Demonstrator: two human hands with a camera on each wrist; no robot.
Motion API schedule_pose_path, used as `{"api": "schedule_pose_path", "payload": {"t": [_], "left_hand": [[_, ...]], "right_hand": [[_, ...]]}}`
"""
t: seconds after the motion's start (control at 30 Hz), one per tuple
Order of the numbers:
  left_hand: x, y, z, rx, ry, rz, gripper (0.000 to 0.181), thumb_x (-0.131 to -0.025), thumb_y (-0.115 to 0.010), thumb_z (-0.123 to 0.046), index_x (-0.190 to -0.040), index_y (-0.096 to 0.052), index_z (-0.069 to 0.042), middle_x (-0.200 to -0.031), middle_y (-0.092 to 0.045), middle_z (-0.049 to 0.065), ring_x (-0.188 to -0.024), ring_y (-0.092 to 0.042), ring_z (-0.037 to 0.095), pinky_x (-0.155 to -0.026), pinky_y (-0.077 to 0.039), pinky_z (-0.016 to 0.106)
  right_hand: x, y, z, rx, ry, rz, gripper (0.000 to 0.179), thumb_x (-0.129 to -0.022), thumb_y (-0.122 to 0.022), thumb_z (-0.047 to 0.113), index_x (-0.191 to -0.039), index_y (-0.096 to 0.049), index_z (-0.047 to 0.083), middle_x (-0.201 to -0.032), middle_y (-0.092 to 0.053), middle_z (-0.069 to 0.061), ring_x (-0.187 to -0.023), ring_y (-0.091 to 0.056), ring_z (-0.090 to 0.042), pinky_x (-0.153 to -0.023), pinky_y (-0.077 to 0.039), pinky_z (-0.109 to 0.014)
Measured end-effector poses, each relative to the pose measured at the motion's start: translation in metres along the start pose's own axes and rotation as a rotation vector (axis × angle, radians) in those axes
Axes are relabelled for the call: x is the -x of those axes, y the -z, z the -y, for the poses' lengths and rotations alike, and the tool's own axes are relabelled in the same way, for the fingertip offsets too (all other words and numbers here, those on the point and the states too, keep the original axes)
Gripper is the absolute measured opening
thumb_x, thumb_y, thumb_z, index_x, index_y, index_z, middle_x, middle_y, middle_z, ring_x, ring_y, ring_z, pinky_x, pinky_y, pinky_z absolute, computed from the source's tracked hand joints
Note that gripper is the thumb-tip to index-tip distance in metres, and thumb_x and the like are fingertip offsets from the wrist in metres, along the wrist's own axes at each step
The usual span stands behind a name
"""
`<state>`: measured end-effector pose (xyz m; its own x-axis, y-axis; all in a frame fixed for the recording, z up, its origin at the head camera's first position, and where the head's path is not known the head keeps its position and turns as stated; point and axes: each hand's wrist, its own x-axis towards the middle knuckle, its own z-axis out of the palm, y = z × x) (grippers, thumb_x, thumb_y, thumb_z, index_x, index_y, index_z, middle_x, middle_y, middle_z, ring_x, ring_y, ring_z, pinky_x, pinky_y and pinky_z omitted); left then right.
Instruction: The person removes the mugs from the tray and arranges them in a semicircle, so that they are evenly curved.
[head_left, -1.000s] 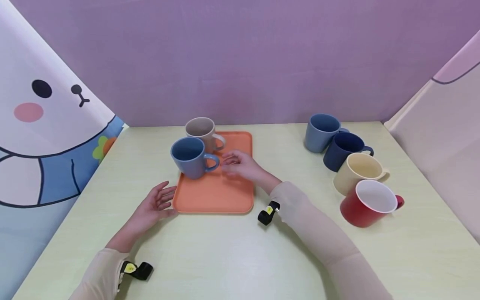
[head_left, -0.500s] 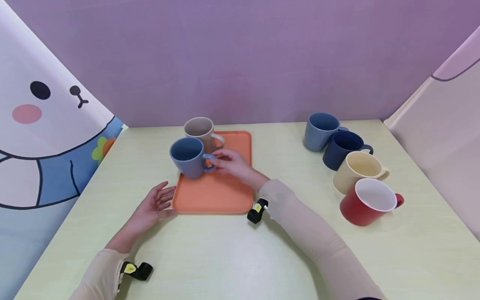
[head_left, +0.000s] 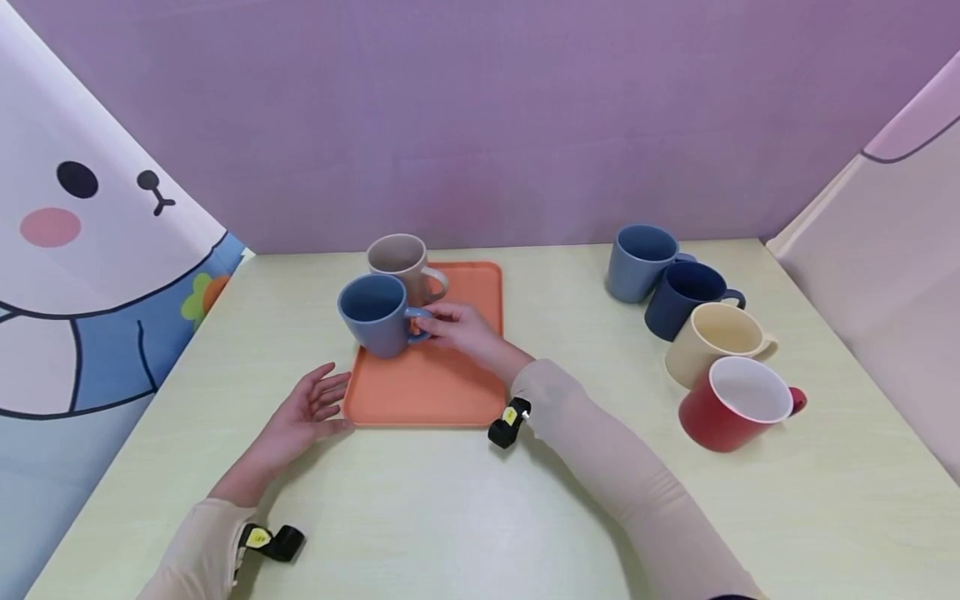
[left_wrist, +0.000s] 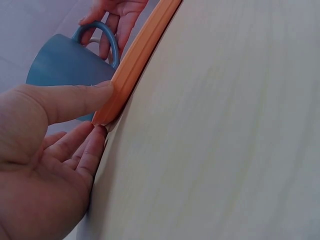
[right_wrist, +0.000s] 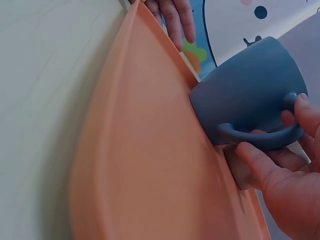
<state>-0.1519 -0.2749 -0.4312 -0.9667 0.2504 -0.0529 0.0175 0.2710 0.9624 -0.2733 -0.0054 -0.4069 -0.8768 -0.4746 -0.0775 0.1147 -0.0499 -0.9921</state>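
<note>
A blue mug (head_left: 378, 321) stands upright on the left part of the orange tray (head_left: 435, 408), its handle pointing right. My right hand (head_left: 465, 332) grips that handle; in the right wrist view, fingers (right_wrist: 260, 167) curl at the handle loop. Behind the blue mug is a greyish-beige mug (head_left: 401, 254), partly hidden by it, also at the tray's left side. My left hand (head_left: 307, 412) lies at the tray's front left corner. Its thumb (left_wrist: 80, 100) touches the tray's front wall and its fingertips rest along the left side, fingers fairly straight.
On the right of the table (head_left: 420, 517), mugs stand in a slanting row: a lighter blue mug (head_left: 633, 275), a navy mug (head_left: 675, 308), a cream mug (head_left: 697, 358) and a red mug (head_left: 720, 417) with white inside. A purple cloth (head_left: 480, 125) hangs behind the table.
My right hand has moved left from beside the blue mug and taken hold of its handle. My left hand has stayed at the tray's corner, and the mugs stand where they were.
</note>
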Motion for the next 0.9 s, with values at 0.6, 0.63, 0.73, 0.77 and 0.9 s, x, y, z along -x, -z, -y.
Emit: {"api": "schedule_pose_path", "payload": {"t": [0.6,0.63,0.73,0.77,0.9], "left_hand": [[0.0,0.002,0.006,-0.004,-0.015,0.002,0.088,-0.087,-0.066,0.012,-0.154,-0.009,0.006,-0.153,-0.03,0.033,-0.125,-0.051,0.008,-0.094,-0.045,0.014],[0.0,0.003,0.007,-0.004,-0.017,0.002,0.088,-0.087,-0.066,0.012,-0.154,-0.009,0.007,-0.153,-0.03,0.033,-0.123,-0.051,0.004,-0.094,-0.045,0.013],[0.0,0.003,0.008,0.002,-0.017,0.0,0.088,-0.087,-0.066,0.013,-0.154,-0.01,0.007,-0.153,-0.03,0.034,-0.118,-0.05,-0.004,-0.094,-0.045,0.013],[0.0,0.003,0.008,0.003,-0.017,0.0,0.088,-0.087,-0.066,0.013,-0.154,-0.01,0.007,-0.153,-0.03,0.034,-0.117,-0.05,-0.005,-0.094,-0.045,0.013],[-0.001,0.003,0.008,-0.005,-0.016,0.001,0.088,-0.087,-0.066,0.012,-0.154,-0.009,0.007,-0.153,-0.03,0.033,-0.121,-0.051,0.002,-0.094,-0.045,0.014]], "right_hand": [[0.005,-0.009,0.003,-0.026,-0.018,-0.072,0.027,-0.097,-0.06,0.0,-0.121,-0.064,-0.012,-0.122,-0.064,-0.026,-0.112,-0.064,-0.036,-0.093,-0.054,-0.039],[0.005,-0.009,0.002,-0.03,-0.02,-0.076,0.027,-0.097,-0.06,0.0,-0.121,-0.064,-0.012,-0.122,-0.064,-0.026,-0.112,-0.064,-0.036,-0.092,-0.054,-0.039],[0.006,-0.009,0.001,-0.044,-0.024,-0.082,0.027,-0.097,-0.061,0.0,-0.121,-0.065,-0.011,-0.123,-0.064,-0.025,-0.113,-0.064,-0.037,-0.09,-0.055,-0.037],[0.007,-0.009,0.001,-0.053,-0.024,-0.08,0.028,-0.097,-0.061,0.0,-0.121,-0.064,-0.012,-0.124,-0.063,-0.026,-0.113,-0.063,-0.039,-0.09,-0.055,-0.037],[0.011,-0.009,0.003,-0.093,-0.01,-0.071,0.028,-0.098,-0.059,0.0,-0.123,-0.062,-0.013,-0.125,-0.061,-0.031,-0.115,-0.061,-0.043,-0.09,-0.055,-0.038]]}}
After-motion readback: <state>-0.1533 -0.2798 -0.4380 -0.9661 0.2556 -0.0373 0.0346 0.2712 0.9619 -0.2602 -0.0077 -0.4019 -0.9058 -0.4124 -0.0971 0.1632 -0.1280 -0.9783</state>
